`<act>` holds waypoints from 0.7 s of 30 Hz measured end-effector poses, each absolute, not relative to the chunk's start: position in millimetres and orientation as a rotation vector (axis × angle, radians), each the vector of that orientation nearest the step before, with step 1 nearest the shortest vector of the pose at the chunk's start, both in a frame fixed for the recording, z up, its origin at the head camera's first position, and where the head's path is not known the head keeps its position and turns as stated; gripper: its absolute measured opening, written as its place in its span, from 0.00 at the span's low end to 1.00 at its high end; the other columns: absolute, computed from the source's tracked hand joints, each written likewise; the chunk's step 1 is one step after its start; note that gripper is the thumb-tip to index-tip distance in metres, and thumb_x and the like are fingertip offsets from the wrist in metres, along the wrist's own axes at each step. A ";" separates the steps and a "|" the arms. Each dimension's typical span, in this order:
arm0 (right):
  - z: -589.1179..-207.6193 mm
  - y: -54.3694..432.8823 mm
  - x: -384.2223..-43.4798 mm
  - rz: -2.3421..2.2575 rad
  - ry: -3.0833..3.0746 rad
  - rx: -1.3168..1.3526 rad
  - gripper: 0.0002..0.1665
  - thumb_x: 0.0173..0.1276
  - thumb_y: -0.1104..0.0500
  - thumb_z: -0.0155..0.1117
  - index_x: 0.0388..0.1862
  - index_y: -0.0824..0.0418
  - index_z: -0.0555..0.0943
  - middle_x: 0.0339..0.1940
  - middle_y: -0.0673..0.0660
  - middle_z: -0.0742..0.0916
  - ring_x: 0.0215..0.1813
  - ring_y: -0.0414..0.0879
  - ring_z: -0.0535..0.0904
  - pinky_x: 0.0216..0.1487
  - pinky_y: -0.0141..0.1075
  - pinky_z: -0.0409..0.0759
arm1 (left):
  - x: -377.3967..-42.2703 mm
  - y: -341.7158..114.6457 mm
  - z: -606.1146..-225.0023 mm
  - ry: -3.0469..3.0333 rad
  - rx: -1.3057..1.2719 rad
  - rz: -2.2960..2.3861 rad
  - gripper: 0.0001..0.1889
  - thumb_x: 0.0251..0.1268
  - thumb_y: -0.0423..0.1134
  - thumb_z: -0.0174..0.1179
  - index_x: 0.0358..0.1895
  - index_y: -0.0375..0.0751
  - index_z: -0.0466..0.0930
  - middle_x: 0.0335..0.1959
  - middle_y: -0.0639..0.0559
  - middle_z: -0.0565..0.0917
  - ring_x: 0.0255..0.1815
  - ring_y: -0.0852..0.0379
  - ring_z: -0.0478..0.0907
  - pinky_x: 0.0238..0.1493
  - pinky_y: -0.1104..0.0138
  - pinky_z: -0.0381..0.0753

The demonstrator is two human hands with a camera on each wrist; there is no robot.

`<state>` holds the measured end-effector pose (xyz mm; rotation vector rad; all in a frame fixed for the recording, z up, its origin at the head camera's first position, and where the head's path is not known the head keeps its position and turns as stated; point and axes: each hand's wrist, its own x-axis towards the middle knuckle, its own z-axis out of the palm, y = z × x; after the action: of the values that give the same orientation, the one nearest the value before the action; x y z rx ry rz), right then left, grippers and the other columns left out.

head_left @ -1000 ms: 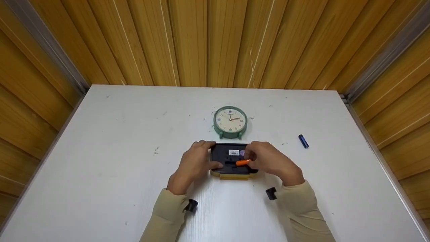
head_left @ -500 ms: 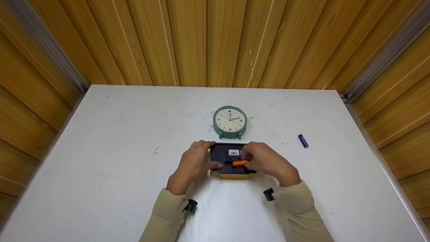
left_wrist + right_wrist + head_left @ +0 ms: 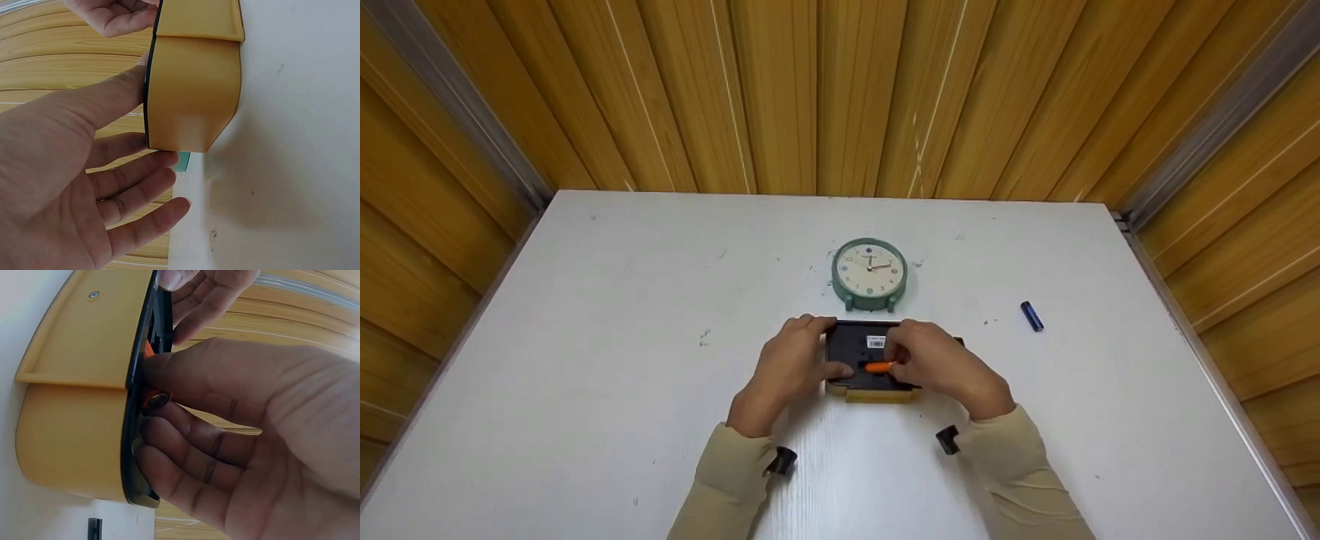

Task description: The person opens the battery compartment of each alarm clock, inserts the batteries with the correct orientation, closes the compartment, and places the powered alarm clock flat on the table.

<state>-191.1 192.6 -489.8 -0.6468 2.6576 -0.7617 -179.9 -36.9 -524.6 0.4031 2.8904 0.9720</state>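
With the right hand [image 3: 949, 367] I pinch the orange battery [image 3: 877, 367] between fingers [image 3: 197, 433] over the black-backed yellow case [image 3: 847, 343], left hand [image 3: 787, 367] spread against its edge, and expect a light, stiff, slick cell best held by its outer end.

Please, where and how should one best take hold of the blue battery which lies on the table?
I would pinch the blue battery at its middle, across its narrow width, coming from above. It is a slim cylinder lying on its side on the table, with both long sides exposed. The right hand is nearer, but it holds the orange battery.
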 end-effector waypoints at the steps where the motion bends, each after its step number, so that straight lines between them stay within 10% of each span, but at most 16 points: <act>1: -490.3 192.0 -191.2 -0.758 2.660 -0.652 0.08 0.65 0.71 0.72 0.37 0.61 0.85 0.38 0.52 0.85 0.42 0.49 0.78 0.51 0.48 0.81 | -180.0 -37.2 -524.6 2.889 0.401 0.973 0.40 0.58 0.48 0.82 0.71 0.36 0.78 0.63 0.42 0.83 0.64 0.45 0.77 0.65 0.50 0.78; 21: -492.3 193.8 -192.8 -0.767 2.677 -0.706 0.07 0.67 0.69 0.74 0.36 0.60 0.85 0.35 0.50 0.85 0.40 0.46 0.79 0.48 0.47 0.81 | -178.8 -39.2 -525.5 2.910 0.437 1.007 0.39 0.57 0.49 0.83 0.69 0.35 0.79 0.60 0.43 0.84 0.63 0.44 0.78 0.64 0.49 0.78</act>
<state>-192.8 193.8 -492.3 -0.7055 2.6770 -0.7673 -178.8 -39.2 -525.5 0.4373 2.9104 1.0074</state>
